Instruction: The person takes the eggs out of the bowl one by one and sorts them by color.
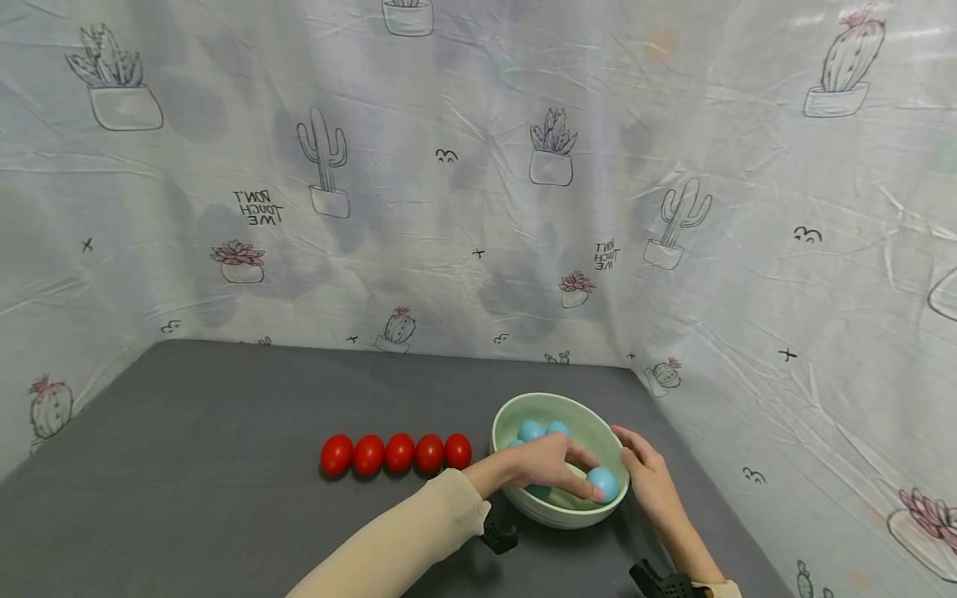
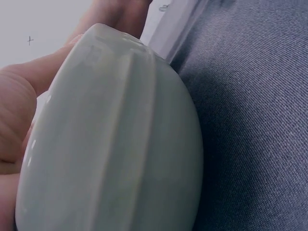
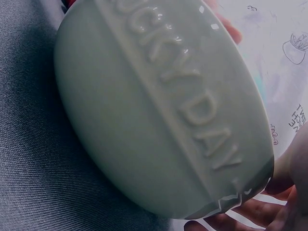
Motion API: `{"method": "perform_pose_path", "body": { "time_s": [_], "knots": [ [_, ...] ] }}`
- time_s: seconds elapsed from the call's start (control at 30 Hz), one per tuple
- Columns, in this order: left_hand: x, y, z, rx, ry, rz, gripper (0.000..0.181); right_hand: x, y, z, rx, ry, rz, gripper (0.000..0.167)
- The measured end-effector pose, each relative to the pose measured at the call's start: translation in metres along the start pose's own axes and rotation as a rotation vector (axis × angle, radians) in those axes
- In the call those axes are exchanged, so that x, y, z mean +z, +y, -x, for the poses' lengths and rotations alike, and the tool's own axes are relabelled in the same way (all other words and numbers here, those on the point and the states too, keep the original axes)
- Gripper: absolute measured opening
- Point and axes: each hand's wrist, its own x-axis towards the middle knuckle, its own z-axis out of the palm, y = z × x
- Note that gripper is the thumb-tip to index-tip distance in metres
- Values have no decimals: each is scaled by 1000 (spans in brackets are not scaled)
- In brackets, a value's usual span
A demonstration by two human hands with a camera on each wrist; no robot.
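A pale green bowl [image 1: 557, 519] stands on the dark grey tabletop, slightly tilted. Inside it lie several light blue eggs [image 1: 531, 430]. My left hand [image 1: 549, 465] reaches over the rim into the bowl, its thumb and fingers about a light blue egg [image 1: 604, 485] at the right inner side. On the right, my right hand [image 1: 649, 475] holds the bowl by its rim. Raised letters mark the bowl's outer wall [image 3: 192, 106] in the right wrist view. From the left wrist, the bowl's side [image 2: 120, 134] hides most of the left hand's fingers.
Several red eggs [image 1: 399, 453] lie in a row on the tabletop [image 1: 187, 498], left of the bowl. A whitish curtain [image 1: 449, 208] with cactus drawings encloses the back and sides of the table.
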Motion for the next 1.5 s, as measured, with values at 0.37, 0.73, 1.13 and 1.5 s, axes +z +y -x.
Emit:
{"method": "perform_pose_path", "body": {
  "time_s": [0.37, 0.73, 1.13, 1.5],
  "knots": [
    [1, 2, 0, -3, 7, 3, 40, -1, -1, 2, -17, -12, -10, 39],
    [3, 4, -1, 0, 45, 7, 42, -1, 0, 0, 6, -13, -7, 39],
    [0, 8, 6, 126, 194, 136, 43, -1, -1, 2, 16, -4, 26, 39],
    [-23, 33, 65, 317, 451, 139, 51, 1, -5, -2, 13, 7, 26, 38]
  ]
}}
